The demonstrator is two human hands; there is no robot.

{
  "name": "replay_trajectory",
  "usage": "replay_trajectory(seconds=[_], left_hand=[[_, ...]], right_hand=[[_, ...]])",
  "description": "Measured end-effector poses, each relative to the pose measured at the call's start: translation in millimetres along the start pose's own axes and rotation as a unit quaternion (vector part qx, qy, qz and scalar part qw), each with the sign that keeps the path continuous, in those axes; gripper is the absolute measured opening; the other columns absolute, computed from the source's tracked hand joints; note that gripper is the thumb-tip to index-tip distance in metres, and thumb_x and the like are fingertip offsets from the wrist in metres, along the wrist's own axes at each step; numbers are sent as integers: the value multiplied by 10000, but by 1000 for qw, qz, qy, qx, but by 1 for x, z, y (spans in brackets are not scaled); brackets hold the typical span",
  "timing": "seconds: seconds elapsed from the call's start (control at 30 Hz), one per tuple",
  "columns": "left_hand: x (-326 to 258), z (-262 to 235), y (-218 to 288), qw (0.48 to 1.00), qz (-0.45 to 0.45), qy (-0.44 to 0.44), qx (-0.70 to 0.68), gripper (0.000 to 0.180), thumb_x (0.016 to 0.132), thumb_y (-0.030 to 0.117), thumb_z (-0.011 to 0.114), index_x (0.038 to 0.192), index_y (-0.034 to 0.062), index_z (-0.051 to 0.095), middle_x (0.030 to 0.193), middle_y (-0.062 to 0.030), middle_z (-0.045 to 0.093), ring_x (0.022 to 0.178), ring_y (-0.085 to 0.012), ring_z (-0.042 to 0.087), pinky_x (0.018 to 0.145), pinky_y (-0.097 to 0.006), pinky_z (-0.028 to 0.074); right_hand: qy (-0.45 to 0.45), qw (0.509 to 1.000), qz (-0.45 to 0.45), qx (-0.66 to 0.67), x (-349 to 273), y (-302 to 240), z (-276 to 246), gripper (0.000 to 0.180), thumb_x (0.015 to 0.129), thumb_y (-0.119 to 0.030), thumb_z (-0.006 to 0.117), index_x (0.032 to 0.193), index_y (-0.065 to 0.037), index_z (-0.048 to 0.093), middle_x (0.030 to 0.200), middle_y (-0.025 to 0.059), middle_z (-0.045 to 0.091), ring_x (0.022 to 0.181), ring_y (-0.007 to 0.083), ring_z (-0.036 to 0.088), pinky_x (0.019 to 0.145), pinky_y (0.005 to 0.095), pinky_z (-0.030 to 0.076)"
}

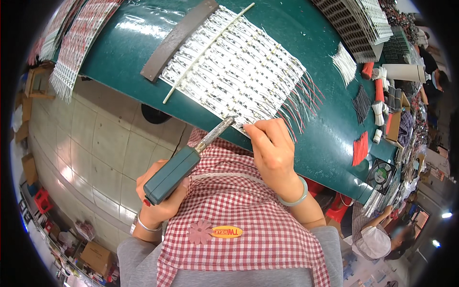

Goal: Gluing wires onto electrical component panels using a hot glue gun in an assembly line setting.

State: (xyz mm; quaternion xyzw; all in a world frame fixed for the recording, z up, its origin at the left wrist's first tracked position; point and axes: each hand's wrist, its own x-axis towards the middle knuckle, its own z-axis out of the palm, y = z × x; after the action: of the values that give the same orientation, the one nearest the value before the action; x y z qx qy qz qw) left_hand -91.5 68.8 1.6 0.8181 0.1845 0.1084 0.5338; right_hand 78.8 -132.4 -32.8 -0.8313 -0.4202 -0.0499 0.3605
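Note:
My left hand (166, 208) is wrapped round the dark green handle of a soldering iron (173, 173). Its metal tip points up and right and meets the near edge of a white panel of small circuit boards (217, 67) lying on the table. My right hand (273, 155) is closed in a pinch at that same edge, just right of the tip; what its fingertips hold is too small to make out. Red and white wires (299, 112) stick out from the panel's right side.
A brown bar (177, 40) and a thin pale stick (209, 52) lie across the panel. On the green table (320, 143) are white wires (344, 64), black wires (361, 104), red wires (360, 148) and a fan (382, 174). Stacked panels (354, 24) stand far right; a person (382, 239) sits lower right.

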Motion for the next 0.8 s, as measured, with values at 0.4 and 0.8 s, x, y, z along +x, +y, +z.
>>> replay_trajectory(seconds=[0.4, 0.8], left_hand=[[-3, -3, -1, 999, 4, -17, 29, 223, 735, -34, 760, 950, -54, 704, 859, -123, 699, 701, -209, 686, 641, -296, 536], [-3, -3, -4, 999, 9, -30, 30, 213, 724, -20, 765, 928, -41, 707, 829, -117, 671, 665, -219, 670, 605, -303, 519]], right_hand=[[-31, 999, 19, 6, -1, 0, 2, 319, 716, 119, 638, 1019, 30, 689, 952, 129, 607, 877, 302, 590, 735, 391, 519], [-46, 999, 25, 6, 1, 1, 2, 316, 717, 124, 627, 1013, 27, 683, 953, 134, 596, 882, 305, 584, 739, 394, 513]])
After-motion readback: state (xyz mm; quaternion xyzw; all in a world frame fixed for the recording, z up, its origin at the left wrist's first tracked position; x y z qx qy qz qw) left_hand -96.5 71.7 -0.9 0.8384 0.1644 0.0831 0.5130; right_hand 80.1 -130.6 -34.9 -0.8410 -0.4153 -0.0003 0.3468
